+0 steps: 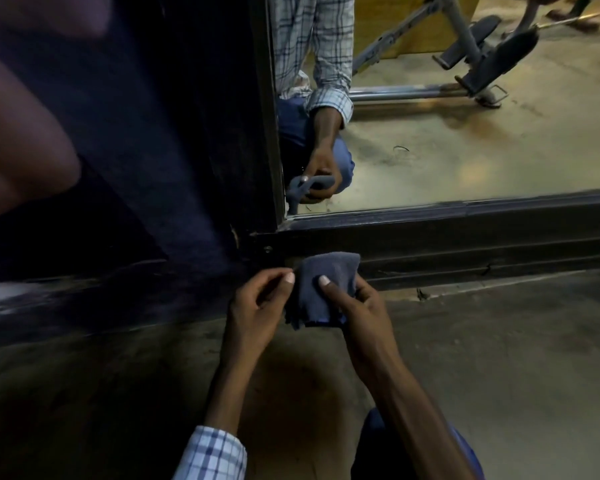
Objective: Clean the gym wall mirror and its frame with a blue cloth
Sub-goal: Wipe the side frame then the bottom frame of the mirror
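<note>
The blue cloth [321, 289] is bunched low in front of the mirror's bottom left corner. My right hand [355, 303] grips it, thumb pressed on its face. My left hand [257, 299] pinches the cloth's left edge with thumb and curled fingers. Both hands hover just below the dark wooden frame [465, 237], whose bottom rail runs to the right and whose left upright [267, 133] rises at the corner. The mirror glass [447, 150] above reflects my crouched body, hand and cloth.
A dark wall [153, 150] stands left of the mirror. The concrete floor [499, 358] lies under my arms. The glass reflects a gym bench with a steel bar on the floor. My knee in blue trousers [374, 420] shows at the bottom.
</note>
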`<state>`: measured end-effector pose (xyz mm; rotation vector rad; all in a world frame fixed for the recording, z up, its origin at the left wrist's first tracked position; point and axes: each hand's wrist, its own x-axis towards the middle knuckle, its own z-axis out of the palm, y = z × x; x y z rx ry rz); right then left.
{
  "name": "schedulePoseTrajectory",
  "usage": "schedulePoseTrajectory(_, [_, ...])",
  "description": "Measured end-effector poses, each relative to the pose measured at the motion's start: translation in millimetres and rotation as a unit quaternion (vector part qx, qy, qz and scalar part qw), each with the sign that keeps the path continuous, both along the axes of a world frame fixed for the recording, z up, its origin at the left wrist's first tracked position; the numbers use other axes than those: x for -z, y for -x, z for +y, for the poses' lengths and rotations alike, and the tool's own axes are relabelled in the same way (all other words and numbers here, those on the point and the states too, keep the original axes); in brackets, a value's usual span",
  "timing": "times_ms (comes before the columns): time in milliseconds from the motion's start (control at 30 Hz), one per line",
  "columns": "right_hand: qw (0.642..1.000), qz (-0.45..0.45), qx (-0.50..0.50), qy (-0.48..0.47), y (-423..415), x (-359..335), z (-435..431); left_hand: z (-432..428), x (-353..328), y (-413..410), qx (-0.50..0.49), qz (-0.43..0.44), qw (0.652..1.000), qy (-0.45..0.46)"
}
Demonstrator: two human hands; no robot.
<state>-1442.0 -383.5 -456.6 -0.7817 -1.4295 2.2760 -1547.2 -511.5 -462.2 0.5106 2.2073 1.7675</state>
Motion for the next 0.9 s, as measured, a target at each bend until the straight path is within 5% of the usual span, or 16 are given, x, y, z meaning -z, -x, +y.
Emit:
schedulePoseTrajectory(200, [0.999,0.011,-0.027,0.024,2.2,-3.4,-1.0,5.4,-13.6,-10.4,0.044,-0.053,0.997,-0.038])
schedulePoseTrajectory(367, [0.994,-0.019,0.022,-0.108,-4.4,-1.1,-0.9,3.9,-16.6,-7.4,0.037,-0.026,0.998,-0.052])
schedulePoseTrajectory(700, [0.998,-0.011,-0.019,-0.054,-10.8,-4.3,11.0,7.0,-19.0,-7.4,0.086,0.005,0.995,-0.045])
schedulePoseTrajectory(900, [0.991,-0.004,0.090,-0.095,-13.6,-7.1,16.1,6.4,-10.2,-1.2,-0.019,0.211,0.977,0.033])
